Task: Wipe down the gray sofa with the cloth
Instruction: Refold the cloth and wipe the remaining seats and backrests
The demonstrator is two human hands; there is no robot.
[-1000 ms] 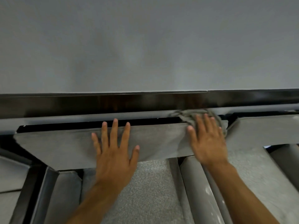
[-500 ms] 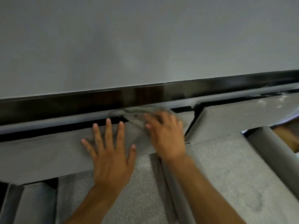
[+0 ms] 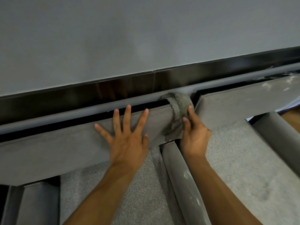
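The cloth (image 3: 178, 109) hangs over the top edge of the gray sofa back cushion (image 3: 65, 146), centre-right of frame. The right hand (image 3: 194, 135) pinches its bunched side. The left hand (image 3: 128, 142) is splayed flat, bracing the cushion. It looks soft, light and limp, so wad it and grip anywhere.

Sofa: a gray sofa (image 3: 48, 151) is seen from above, with a rounded gray rail (image 3: 65, 116) run along its far edge.
Back: a left back cushion (image 3: 81, 143) and a right back cushion (image 3: 235, 103) are parted by a narrow gap.
Seat: pale textured seat cushions (image 3: 146, 192) are laid near, divided by a smooth bolster (image 3: 183, 184).
Cloth: a gray cloth (image 3: 178, 111) is draped over the right end of the left back cushion.
Left hand (image 3: 128, 143): laid flat on the left back cushion, fingers spread, left of the cloth.
Right hand (image 3: 194, 133): the cloth is gripped against the cushion's end.
Marks: whitish smudges (image 3: 186, 176) are seen on the bolster.
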